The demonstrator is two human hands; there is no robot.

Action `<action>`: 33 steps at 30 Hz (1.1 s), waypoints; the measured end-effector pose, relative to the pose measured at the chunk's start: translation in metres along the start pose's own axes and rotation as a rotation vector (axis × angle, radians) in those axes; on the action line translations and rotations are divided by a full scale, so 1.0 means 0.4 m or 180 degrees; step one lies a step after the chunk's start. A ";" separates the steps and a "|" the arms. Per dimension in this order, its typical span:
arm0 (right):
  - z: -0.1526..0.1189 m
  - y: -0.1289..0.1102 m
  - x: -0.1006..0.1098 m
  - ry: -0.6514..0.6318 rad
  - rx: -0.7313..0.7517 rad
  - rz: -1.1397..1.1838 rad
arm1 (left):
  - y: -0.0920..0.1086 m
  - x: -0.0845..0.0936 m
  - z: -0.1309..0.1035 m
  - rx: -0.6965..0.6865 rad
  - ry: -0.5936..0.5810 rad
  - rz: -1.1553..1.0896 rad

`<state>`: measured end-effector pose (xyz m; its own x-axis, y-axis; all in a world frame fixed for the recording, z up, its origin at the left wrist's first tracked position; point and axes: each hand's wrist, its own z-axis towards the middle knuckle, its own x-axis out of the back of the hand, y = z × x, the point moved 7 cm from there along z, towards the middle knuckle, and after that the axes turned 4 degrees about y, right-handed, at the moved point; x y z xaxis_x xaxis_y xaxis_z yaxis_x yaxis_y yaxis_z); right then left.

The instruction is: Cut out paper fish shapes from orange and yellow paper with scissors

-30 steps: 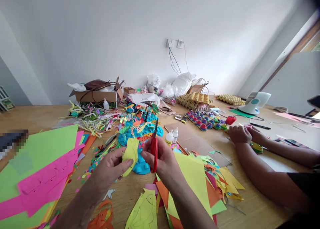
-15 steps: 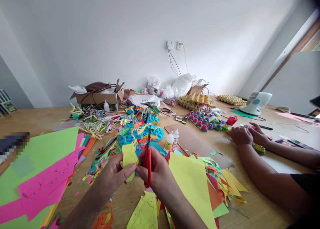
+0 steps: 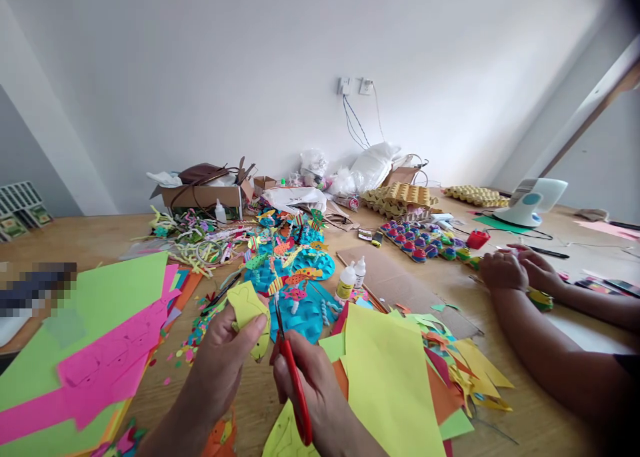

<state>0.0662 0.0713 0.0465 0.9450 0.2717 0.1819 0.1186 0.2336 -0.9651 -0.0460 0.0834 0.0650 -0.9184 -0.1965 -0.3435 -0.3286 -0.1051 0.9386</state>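
My left hand (image 3: 225, 350) pinches a small piece of yellow paper (image 3: 247, 304) with pencil lines, thumb on top. Just right of it, my right hand (image 3: 313, 370) is closed on red-handled scissors (image 3: 299, 394), their blades pointing up and away beside the paper's right edge. Beneath my hands lies another yellow piece with a drawn outline (image 3: 287, 434). Beyond the scissors, blue painted forms (image 3: 300, 314) carry colourful paper fish.
Pink sheets (image 3: 107, 360) lie on green paper at left. A large yellow sheet (image 3: 387, 377) and scraps lie right. Glue bottles (image 3: 346, 282) stand ahead. Another person's hands (image 3: 505, 270) work at the right, near painted egg cartons (image 3: 415, 240).
The scissors have moved down and away from the paper, their blades now separate from it. My left hand has shifted left and turned the paper. The view has swung slightly left.
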 end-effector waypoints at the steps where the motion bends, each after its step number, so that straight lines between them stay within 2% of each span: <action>1: -0.001 0.002 -0.002 -0.0008 -0.0020 0.0038 | 0.001 -0.001 0.000 -0.0028 0.0019 0.0001; 13: -0.006 0.014 -0.016 -0.0126 -0.0253 0.0248 | -0.007 -0.009 0.003 0.0007 0.0015 -0.0002; 20: -0.005 0.017 -0.015 -0.0115 -0.0209 0.0314 | -0.015 -0.009 0.004 0.0023 -0.0001 0.0081; 27: -0.007 0.032 -0.021 -0.0178 -0.0322 0.0585 | -0.019 -0.011 0.008 -0.0088 -0.0013 0.0070; 33: -0.008 0.049 -0.024 -0.0133 -0.0321 0.0690 | -0.030 -0.019 0.003 0.0047 -0.0069 -0.0045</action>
<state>0.0603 0.0702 0.0252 0.9385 0.3443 -0.0259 -0.0538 0.0717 -0.9960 -0.0354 0.0873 0.0565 -0.9182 -0.1738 -0.3561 -0.3446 -0.0934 0.9341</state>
